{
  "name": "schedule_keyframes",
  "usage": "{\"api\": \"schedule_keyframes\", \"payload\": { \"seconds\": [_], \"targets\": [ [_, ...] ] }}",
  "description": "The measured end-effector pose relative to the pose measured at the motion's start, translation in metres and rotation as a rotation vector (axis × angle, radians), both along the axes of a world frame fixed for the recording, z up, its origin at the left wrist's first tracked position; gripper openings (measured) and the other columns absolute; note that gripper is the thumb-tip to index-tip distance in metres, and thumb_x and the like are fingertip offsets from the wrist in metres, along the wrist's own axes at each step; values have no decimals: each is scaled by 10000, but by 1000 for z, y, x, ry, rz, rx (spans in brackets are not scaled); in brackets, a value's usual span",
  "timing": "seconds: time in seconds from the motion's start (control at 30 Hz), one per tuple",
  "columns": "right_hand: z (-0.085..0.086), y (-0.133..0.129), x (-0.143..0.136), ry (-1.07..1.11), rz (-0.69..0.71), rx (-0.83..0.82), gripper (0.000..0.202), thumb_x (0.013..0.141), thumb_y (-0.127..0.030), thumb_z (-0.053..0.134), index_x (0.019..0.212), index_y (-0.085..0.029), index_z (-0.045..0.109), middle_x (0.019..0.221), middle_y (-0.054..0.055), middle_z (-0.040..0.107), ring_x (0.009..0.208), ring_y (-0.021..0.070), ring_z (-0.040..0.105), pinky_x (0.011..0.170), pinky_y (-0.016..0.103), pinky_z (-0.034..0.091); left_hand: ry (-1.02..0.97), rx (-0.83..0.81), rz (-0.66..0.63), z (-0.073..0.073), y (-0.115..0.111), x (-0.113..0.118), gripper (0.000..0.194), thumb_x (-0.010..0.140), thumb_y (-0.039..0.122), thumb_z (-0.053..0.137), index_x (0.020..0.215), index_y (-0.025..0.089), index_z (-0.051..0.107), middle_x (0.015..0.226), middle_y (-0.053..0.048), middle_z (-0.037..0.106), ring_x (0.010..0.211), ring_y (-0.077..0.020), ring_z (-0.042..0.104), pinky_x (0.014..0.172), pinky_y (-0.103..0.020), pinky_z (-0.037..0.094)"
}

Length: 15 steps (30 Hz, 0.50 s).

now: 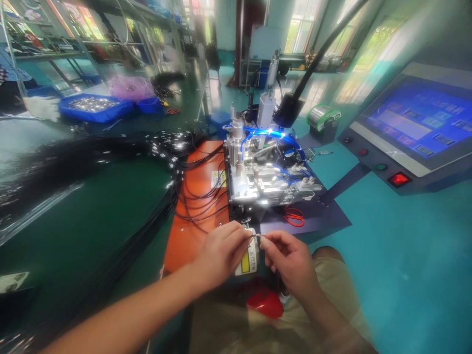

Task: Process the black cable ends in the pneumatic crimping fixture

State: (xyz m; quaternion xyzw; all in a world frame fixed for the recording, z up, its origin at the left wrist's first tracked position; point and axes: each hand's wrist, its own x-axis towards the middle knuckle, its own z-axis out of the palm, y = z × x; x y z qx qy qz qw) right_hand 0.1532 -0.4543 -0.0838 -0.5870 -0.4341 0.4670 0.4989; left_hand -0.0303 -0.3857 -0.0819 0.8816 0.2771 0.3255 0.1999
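Note:
My left hand [223, 253] is closed in a pinch on a thin black cable, close to its end. Facing it, my right hand [289, 258] pinches the light-coloured wire ends [258, 235] that stick out of the cable; their fine detail is too small to make out. Both hands are just in front of a metal bench machine [273, 182] with blue air tubes [267, 132]. Beneath the fingers shows a white and yellow label [251, 263]. More black cables [201, 196] lie across the orange plate [191, 246] beside the machine.
A control panel with a lit screen [424, 115] stands at right. Behind the machine sits a solder wire spool [320, 118]. Red-handled scissors or pliers [294, 217] lie on the machine base. A big black cable bundle [147, 236] spreads left, near a blue tray [92, 115] of small metal parts.

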Motion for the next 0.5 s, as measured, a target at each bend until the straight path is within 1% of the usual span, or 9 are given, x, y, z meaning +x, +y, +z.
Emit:
{"api": "schedule_keyframes", "payload": {
  "seconds": [0.1, 0.2, 0.23, 0.3, 0.33, 0.4, 0.47, 0.5],
  "targets": [
    [2, -1, -11, -28, -81, 30, 238, 876, -412, 666, 839, -178, 686, 555, -26, 588, 466, 99, 507, 437, 207, 416, 13, 27, 33, 2, -1, 2, 111, 957, 183, 505, 947, 158, 613, 768, -24, 539, 692, -134, 504, 619, -249, 421],
    [-2, -3, -20, -91, -148, 71, 224, 899, -396, 628, 849, -184, 682, 631, 6, 639, 519, 126, 553, 470, 232, 450, 32, 37, 74, 3, -3, 4, 125, 961, 198, 493, 903, 160, 596, 752, -13, 501, 673, -132, 481, 592, -245, 394],
    [-4, -4, -23, -150, -165, 108, 209, 908, -379, 614, 855, -188, 681, 672, 20, 657, 558, 138, 576, 506, 245, 471, 39, 36, 86, 4, -4, 4, 132, 962, 201, 488, 887, 162, 589, 748, -11, 492, 671, -132, 475, 588, -244, 388],
    [-8, -3, -27, -337, -182, 229, 168, 925, -324, 589, 863, -196, 678, 749, 42, 674, 648, 158, 602, 601, 274, 496, 61, 36, 98, 4, -5, 4, 147, 962, 199, 479, 855, 166, 573, 741, -8, 479, 666, -131, 463, 581, -243, 375],
    [-9, -2, -28, -449, -180, 303, 152, 930, -290, 576, 859, -199, 675, 764, 46, 668, 674, 162, 599, 636, 283, 491, 75, 39, 102, 4, -6, 4, 159, 961, 196, 474, 832, 169, 563, 736, -7, 475, 661, -132, 455, 576, -244, 366],
    [-10, 0, -30, -648, -152, 427, 152, 936, -229, 550, 839, -202, 664, 742, 42, 640, 672, 161, 578, 651, 288, 466, 104, 41, 107, 5, -6, 4, 183, 960, 192, 466, 797, 175, 547, 730, -6, 473, 655, -133, 446, 573, -250, 352],
    [-8, 1, -28, -747, -111, 498, 160, 941, -189, 531, 842, -200, 657, 724, 36, 622, 662, 158, 570, 646, 284, 452, 114, 22, 112, 5, -6, 3, 184, 962, 197, 461, 804, 176, 554, 735, -8, 476, 655, -134, 449, 574, -251, 353],
    [-6, 2, -27, -750, -87, 513, 156, 943, -180, 528, 859, -198, 658, 733, 35, 626, 674, 158, 580, 657, 281, 455, 110, 8, 111, 5, -5, 2, 177, 965, 202, 459, 824, 176, 564, 739, -8, 478, 658, -135, 455, 577, -250, 358]
  ]
}}
